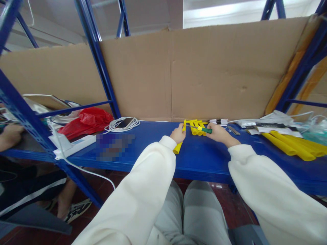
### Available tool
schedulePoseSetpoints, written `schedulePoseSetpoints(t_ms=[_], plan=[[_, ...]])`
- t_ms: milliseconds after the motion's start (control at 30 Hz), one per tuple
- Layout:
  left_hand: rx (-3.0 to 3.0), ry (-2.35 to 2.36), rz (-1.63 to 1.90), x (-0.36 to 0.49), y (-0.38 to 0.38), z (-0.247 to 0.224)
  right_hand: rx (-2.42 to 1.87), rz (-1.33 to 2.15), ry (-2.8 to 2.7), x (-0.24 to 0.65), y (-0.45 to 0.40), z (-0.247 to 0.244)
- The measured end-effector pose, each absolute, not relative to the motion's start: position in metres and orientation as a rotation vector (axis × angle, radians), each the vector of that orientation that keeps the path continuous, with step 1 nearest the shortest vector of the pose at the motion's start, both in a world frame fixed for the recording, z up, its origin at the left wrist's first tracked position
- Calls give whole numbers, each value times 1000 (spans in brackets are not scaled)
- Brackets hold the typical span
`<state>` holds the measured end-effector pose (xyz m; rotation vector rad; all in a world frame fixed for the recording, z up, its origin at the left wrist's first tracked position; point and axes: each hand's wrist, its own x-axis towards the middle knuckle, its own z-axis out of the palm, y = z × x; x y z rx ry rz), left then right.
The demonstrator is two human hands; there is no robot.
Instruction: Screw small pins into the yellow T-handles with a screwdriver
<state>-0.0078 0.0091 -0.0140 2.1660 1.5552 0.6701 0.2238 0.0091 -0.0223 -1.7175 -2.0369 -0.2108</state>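
Observation:
My left hand [178, 133] is closed around a yellow tube [178, 148], which stands out above and below the fingers, over the blue shelf [153, 134]. In my right hand [218, 132] is a screwdriver [205, 130] with a green and yellow handle; its thin shaft points left, and the tip reaches the upper part of the held tube. Whether the tip touches it is too small to tell. Several shorter yellow pieces [194, 130] lie side by side just behind the screwdriver, between my hands.
Long yellow tubes [291, 146] lie at the right beside white packets [276, 119]. Black-and-white pieces [218, 121] lie behind my right hand. Leftward are a coiled white cable [122, 124], a power strip [81, 144] and a red bag [89, 120]. Another person's hand [11, 136] shows far left.

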Motion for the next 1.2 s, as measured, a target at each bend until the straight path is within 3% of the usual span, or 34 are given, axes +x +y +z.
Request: schedulePoseSetpoints(t_ms=[1200], plan=[[2164,1550,683,-9,7,-12,-1723,-215,-2035,220,4,-20]])
